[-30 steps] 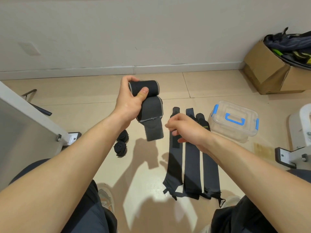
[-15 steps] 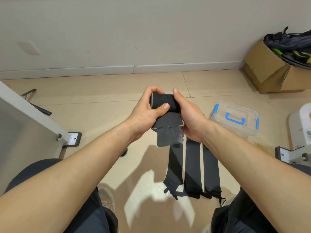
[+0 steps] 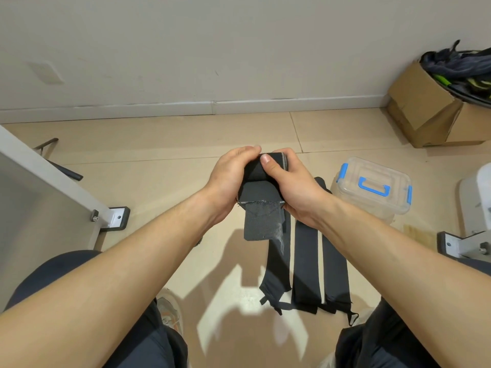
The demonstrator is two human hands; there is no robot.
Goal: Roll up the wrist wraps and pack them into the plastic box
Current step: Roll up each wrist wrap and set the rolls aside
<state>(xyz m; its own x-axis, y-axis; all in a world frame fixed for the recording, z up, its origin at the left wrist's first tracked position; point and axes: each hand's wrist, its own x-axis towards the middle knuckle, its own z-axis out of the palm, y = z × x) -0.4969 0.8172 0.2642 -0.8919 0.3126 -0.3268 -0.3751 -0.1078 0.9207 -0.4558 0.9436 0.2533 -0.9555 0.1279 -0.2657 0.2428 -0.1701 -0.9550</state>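
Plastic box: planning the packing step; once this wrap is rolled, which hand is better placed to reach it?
Likely the right hand: the closed plastic box sits on the floor beside that wrist; the left hand grips the wrist wrap on the far side.

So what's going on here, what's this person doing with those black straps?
A person holds a black wrist wrap up in both hands, partly rolled. The left hand and the right hand each have a grip on one side of the roll, with the right thumb pressed on top, and a short tail hangs loose below. Three more wraps lie flat and unrolled on the floor, beside the clear plastic box, whose lid is on.
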